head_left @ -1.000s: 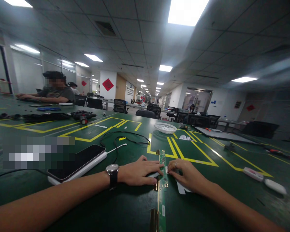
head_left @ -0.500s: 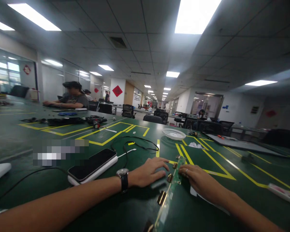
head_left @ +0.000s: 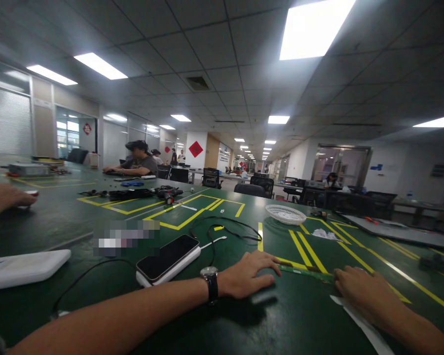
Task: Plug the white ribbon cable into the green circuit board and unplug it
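Observation:
A long, narrow green circuit board point(head_left: 306, 272) lies crosswise in front of me, low over the table or on it; I cannot tell which. My right hand point(head_left: 372, 293) is closed on its right end. At its left end is my left hand point(head_left: 247, 275), wearing a wristwatch, with thumb and fingers apart and fingertips beside or touching the board. Below my right hand lies a strip of white paper point(head_left: 360, 323). A dark-screened phone point(head_left: 168, 256) rests on a white block point(head_left: 173, 268) just left of my left hand.
Yellow tape marks the green table point(head_left: 222, 325). A black cable point(head_left: 240, 229) curls behind my left hand. Farther back are a white basket point(head_left: 285, 214), crumpled paper point(head_left: 324, 234) and dark tools point(head_left: 144, 193). Another person's hand point(head_left: 9, 199) reaches in from the left, near a white case point(head_left: 25, 268).
The circuit board has swung from pointing away from me to lying crosswise, as my right hand moved right with its end. The view has turned left, and another person's hand has appeared.

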Demonstrator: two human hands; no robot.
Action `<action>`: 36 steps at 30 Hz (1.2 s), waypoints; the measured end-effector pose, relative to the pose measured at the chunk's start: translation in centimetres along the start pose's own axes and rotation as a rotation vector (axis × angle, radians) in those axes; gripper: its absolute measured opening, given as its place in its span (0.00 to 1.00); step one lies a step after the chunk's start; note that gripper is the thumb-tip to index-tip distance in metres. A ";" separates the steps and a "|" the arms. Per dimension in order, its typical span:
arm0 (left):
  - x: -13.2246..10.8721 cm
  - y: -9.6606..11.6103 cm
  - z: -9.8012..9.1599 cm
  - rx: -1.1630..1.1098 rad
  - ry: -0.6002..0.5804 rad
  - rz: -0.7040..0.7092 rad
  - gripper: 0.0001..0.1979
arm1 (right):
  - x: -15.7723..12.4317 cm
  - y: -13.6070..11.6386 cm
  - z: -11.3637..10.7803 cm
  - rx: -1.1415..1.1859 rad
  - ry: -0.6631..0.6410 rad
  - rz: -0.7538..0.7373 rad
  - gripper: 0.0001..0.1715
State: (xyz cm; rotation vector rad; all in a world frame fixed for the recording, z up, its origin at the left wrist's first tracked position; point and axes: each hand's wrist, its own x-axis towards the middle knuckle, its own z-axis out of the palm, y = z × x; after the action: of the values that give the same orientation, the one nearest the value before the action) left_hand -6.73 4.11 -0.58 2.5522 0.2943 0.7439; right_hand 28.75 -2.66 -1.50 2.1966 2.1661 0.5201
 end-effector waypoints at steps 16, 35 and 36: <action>-0.1 0.0 0.7 0.286 -0.071 0.065 0.11 | -1.4 -1.6 0.4 -0.093 0.080 -0.024 0.26; -0.1 0.2 0.4 0.232 -0.055 0.076 0.10 | -2.2 -1.4 -1.6 0.043 -0.037 -0.062 0.25; -0.1 0.2 0.4 0.212 -0.038 0.058 0.10 | -2.1 -1.3 -1.5 0.050 -0.032 -0.068 0.25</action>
State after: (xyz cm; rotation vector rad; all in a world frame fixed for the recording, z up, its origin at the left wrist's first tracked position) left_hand -6.55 3.75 -0.79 2.7818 0.3017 0.7179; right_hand 27.20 -5.03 -0.88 2.1311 2.2522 0.4294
